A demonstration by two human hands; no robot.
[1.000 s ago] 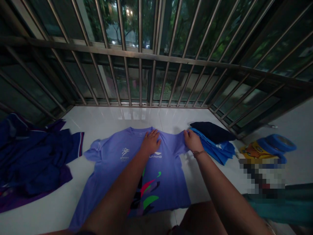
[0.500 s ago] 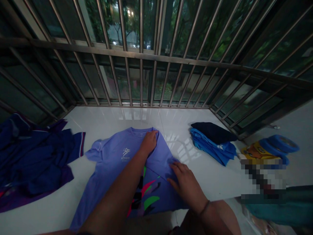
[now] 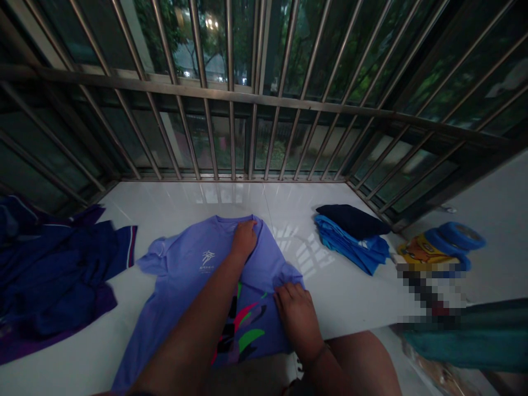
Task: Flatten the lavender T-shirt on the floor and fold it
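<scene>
Your purple T-shirt (image 3: 185,275) lies flat on the white tiled floor (image 3: 355,297) right in front of you, collar toward the railing (image 3: 231,96) and hem at your knees. Your left hand (image 3: 244,240) presses flat by the collar, and your right hand (image 3: 297,319) rests palm-down on the folded-in right side. The left sleeve is spread toward the dark blue clothes pile (image 3: 53,269), nearer your left hand, and the folded blue stack (image 3: 355,242) sits well apart near the right corner.

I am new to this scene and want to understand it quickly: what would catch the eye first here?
First, the purple shirt spread on the white floor, with the left hand pressing its collar and the right hand on its folded side. Then the blue folded stack to the right and the dark clothes pile at left, below the metal bars.
</scene>
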